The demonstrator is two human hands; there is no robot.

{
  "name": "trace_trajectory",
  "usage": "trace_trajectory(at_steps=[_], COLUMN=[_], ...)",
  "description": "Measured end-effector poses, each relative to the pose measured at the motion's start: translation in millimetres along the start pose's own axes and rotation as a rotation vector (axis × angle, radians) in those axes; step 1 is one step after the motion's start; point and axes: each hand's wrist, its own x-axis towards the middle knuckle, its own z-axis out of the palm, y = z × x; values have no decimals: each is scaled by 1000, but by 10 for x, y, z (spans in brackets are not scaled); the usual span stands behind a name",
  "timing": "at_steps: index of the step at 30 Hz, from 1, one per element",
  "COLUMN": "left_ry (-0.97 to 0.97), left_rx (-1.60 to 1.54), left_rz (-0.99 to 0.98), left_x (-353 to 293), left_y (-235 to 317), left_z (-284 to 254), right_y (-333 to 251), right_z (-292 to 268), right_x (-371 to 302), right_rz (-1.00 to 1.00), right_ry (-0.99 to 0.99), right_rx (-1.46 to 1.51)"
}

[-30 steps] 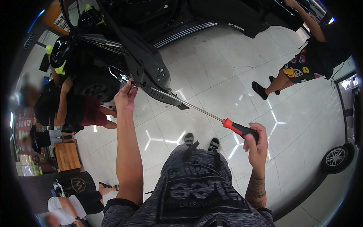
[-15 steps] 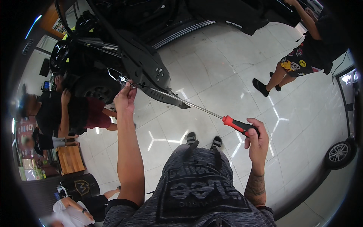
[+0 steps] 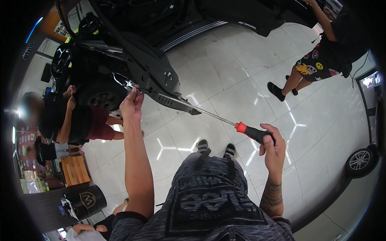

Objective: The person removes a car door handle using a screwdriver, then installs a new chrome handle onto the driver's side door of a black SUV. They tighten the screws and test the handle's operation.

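Observation:
My right hand (image 3: 272, 150) is closed round the butt of a long screwdriver (image 3: 252, 132) with a red and black handle. Its thin steel shaft runs up and left to the edge of the open black car door (image 3: 161, 74); the tip is hard to make out there. At that same edge, my left hand (image 3: 132, 104) has its fingers pinched on a shiny chrome part (image 3: 127, 83), shaped like a looped handle, on the door's outer side. Some of this part is hidden by the fingers.
A dark car wheel (image 3: 102, 96) lies beyond my left hand, with a person in dark red shorts (image 3: 98, 122) beside it. Another person in patterned shorts (image 3: 313, 66) stands at the far right. A wooden box (image 3: 75, 169) and black drum (image 3: 90, 201) are at left.
The screwdriver handle has turned in my right hand, its black grip showing differently. Both my hands stay almost in place. The person at lower left has shifted down, partly out of view.

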Motion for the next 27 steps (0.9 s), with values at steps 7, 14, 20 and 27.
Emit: trace_trajectory(at_steps=[7, 14, 20, 27], left_ry=[-13, -6, -19, 5], left_rx=[16, 25, 24, 37], left_rz=[2, 2, -9, 5], left_x=[-27, 72, 453, 809], left_y=[66, 86, 98, -24], left_z=[-28, -25, -96, -15], right_y=[-14, -87, -83, 81], right_z=[9, 54, 323, 491], right_x=[-51, 50, 311, 714], right_rz=[-239, -212, -331, -348], right_ry=[36, 34, 21, 36], right_rx=[-43, -138, -98, -167])
